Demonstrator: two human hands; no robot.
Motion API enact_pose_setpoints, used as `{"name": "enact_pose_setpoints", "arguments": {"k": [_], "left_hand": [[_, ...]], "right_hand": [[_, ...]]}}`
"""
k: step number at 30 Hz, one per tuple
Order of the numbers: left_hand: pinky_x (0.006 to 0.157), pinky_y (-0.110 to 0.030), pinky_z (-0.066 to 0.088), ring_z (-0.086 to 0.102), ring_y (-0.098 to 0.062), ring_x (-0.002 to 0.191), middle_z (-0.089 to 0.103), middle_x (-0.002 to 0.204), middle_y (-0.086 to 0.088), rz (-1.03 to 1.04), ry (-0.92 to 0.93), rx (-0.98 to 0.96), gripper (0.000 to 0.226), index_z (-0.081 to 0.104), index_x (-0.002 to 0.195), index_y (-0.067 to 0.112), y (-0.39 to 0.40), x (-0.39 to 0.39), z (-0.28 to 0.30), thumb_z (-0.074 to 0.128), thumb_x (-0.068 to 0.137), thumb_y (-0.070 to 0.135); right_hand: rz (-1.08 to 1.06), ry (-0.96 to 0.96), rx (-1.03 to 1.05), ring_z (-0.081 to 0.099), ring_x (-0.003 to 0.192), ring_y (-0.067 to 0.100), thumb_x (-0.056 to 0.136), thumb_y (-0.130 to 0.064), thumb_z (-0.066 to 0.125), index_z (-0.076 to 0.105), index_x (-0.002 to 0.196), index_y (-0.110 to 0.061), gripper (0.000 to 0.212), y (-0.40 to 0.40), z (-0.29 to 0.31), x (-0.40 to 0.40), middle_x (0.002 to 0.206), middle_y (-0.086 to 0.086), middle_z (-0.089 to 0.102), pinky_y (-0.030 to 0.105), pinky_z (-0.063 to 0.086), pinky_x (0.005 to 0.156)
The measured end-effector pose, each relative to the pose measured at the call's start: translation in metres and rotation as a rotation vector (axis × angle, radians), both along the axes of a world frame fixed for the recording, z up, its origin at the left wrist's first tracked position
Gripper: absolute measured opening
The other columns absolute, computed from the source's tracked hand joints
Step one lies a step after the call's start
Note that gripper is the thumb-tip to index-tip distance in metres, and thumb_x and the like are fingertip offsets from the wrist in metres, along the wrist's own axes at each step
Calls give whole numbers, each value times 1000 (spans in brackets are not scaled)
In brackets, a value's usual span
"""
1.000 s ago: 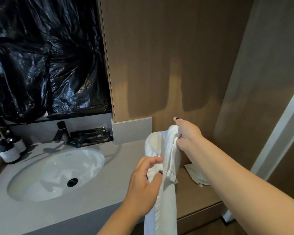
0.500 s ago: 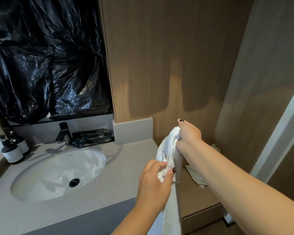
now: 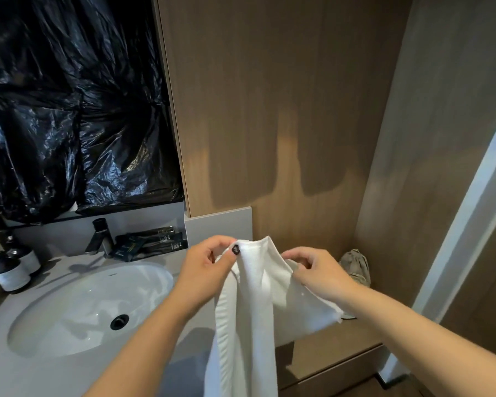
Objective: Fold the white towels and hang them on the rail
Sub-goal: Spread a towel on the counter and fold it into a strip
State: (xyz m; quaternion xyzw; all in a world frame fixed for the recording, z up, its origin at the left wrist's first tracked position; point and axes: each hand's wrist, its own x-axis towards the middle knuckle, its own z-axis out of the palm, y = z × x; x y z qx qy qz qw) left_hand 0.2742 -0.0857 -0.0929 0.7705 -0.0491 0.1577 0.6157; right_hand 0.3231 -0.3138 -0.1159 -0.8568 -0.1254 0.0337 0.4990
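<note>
Wood wall (image 3: 298, 110) behind, black plastic sheeting (image 3: 69, 110) upper left. Grey counter (image 3: 55, 373) below with white sink (image 3: 92, 305) sunk in it; low wood shelf (image 3: 335, 351) to the right. White towel (image 3: 249, 310) held up over the counter's right edge, hanging down out of view. Left hand (image 3: 209, 270) pinching its top left edge, thumb on top. Right hand (image 3: 318, 273) gripping the right edge, fingers curled. Tap (image 3: 100, 236), two dark bottles (image 3: 12, 267), dark packets (image 3: 152, 243) at the counter's back.

The grey counter (image 3: 69, 376) carries a white basin (image 3: 78, 310), two pump bottles (image 3: 10, 275) and dark packets (image 3: 152, 243).
</note>
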Motion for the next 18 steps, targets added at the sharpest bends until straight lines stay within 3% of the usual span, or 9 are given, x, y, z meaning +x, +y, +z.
{"name": "enact_pose_setpoints", "arguments": {"k": [2, 4, 7, 10, 12, 15, 18], "left_hand": [[70, -31, 43, 54, -12, 74, 69, 80, -7, -69, -19, 50, 11, 73, 90, 12, 6, 2, 12, 64, 95, 11], [61, -19, 40, 51, -1, 63, 67, 72, 6, -102, -50, 134, 10, 73, 90, 10, 11, 5, 22, 64, 94, 12], [56, -10, 37, 51, 5, 57, 65, 65, 17, -63, -85, 228, 11, 73, 89, 10, 22, 9, 32, 63, 95, 10], [68, -27, 45, 56, -10, 70, 71, 81, -4, 9, -81, 196, 12, 73, 91, 11, 38, 12, 38, 62, 96, 13], [71, -37, 47, 58, -21, 75, 71, 88, -15, 41, -56, 106, 12, 73, 93, 13, 52, 12, 40, 62, 97, 15], [67, -34, 49, 60, -23, 72, 70, 83, -14, 59, -10, 29, 12, 73, 92, 12, 72, 10, 42, 62, 96, 15], [69, -35, 49, 61, -22, 74, 71, 90, -21, 92, 13, 79, 12, 74, 92, 10, 88, 8, 39, 64, 95, 15]], "right_hand": [[78, -175, -160, 51, 87, 1, 81, -12, 66, 65, 101, -43, 38, 0, -12, 2, 91, -13, 60, 9, 39, 75], [174, -256, -226, 47, 102, 2, 81, -21, 73, 62, 103, -42, 33, 3, -23, 4, 104, -10, 55, 14, 37, 89], [258, -215, -171, 53, 93, -4, 84, -26, 70, 59, 95, -46, 25, 7, -40, 3, 101, -13, 58, 10, 40, 79], [296, -142, -209, 58, 88, 4, 86, -26, 61, 60, 98, -35, 14, 6, -59, 2, 97, -10, 61, 21, 50, 74], [343, -41, -209, 62, 93, 10, 90, -22, 57, 61, 107, -30, 19, 2, -68, 3, 102, -7, 65, 24, 52, 76], [339, -46, -214, 62, 96, 13, 96, -17, 55, 59, 109, -26, 16, -4, -70, 6, 105, -4, 64, 23, 50, 78], [280, -160, -230, 61, 90, 14, 95, -11, 57, 51, 104, -29, 21, -7, -61, 9, 100, -6, 62, 18, 48, 71]]}}
